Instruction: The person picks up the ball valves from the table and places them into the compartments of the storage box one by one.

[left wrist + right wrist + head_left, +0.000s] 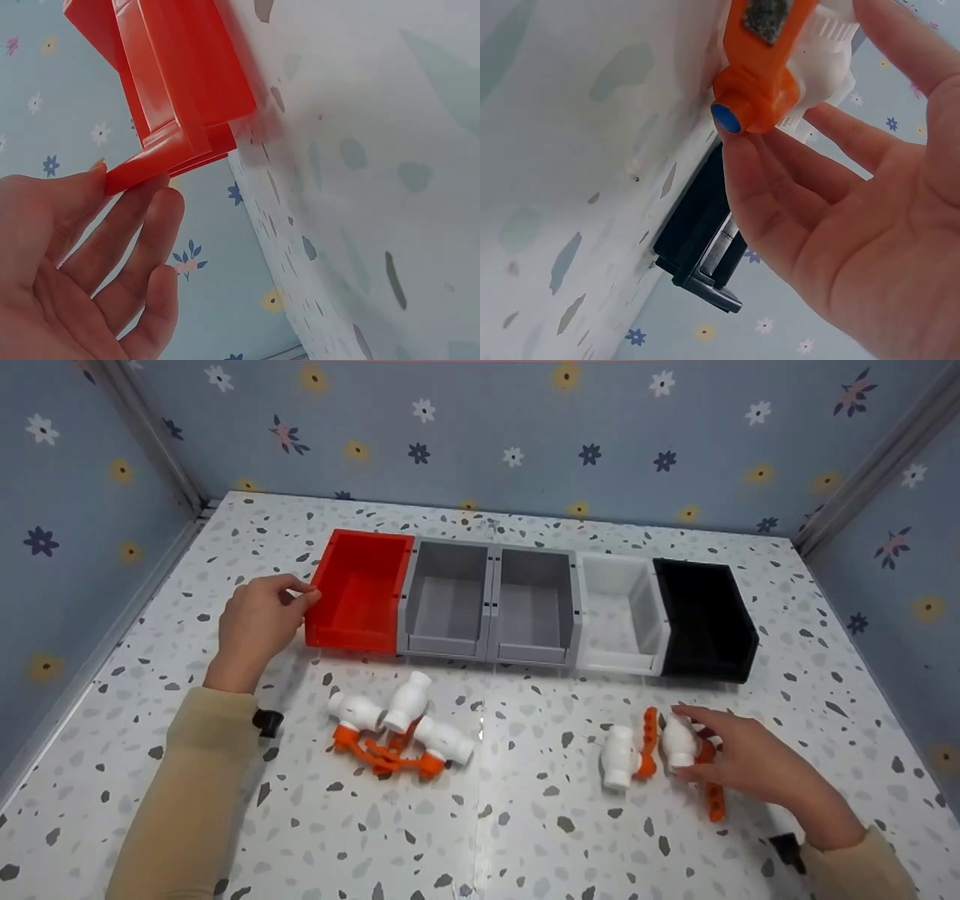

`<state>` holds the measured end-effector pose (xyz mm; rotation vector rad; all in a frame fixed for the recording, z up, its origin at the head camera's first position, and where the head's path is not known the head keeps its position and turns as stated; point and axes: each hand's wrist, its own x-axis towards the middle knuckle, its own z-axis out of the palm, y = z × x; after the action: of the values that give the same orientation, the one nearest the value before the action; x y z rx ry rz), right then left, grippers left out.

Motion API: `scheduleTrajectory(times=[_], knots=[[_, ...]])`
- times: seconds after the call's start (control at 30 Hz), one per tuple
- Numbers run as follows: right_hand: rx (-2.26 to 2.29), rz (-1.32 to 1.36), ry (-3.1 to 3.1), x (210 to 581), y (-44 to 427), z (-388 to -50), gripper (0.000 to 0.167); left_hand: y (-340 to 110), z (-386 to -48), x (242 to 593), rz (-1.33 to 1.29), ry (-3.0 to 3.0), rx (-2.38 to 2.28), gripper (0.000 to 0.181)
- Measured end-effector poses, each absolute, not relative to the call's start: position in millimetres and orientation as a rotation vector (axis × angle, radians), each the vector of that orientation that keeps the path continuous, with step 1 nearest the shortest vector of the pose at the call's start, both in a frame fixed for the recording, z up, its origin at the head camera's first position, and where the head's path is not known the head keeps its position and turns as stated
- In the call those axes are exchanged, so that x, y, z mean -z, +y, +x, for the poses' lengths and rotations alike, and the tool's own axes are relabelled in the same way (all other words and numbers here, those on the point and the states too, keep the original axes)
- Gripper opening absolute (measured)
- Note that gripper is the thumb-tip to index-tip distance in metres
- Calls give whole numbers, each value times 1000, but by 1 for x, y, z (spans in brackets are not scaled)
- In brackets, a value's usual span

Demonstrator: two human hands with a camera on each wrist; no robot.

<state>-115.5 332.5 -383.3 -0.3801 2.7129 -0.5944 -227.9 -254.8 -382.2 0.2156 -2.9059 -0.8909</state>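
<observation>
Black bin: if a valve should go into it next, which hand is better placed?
Probably the right hand: it holds a white valve near the black bin. The left hand pinches the red bin, the one farthest from the black bin.

My head feed is evenly, softly lit: the tabletop reads bright, with a small glint on its seam just below centre. Pale, fuzzy shadow lies beside the left sleeve at lower left. Right of centre, the inside of the black bin sinks so dark I lose detail, while the rightmost white fitting comes through pale and slightly soft. Both wrist feeds reach me dimmer, greyer and hazier. In the left one, the red bin carries a sheen and the tabletop blurs toward upper right; in the right one, upper left blurs.
</observation>
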Motion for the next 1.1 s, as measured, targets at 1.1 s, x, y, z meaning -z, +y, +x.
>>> scheduleTrajectory(times=[1.1], knots=[[650, -336, 2780, 379, 338, -117, 86, -256, -231, 374, 247, -2977, 908, 33]])
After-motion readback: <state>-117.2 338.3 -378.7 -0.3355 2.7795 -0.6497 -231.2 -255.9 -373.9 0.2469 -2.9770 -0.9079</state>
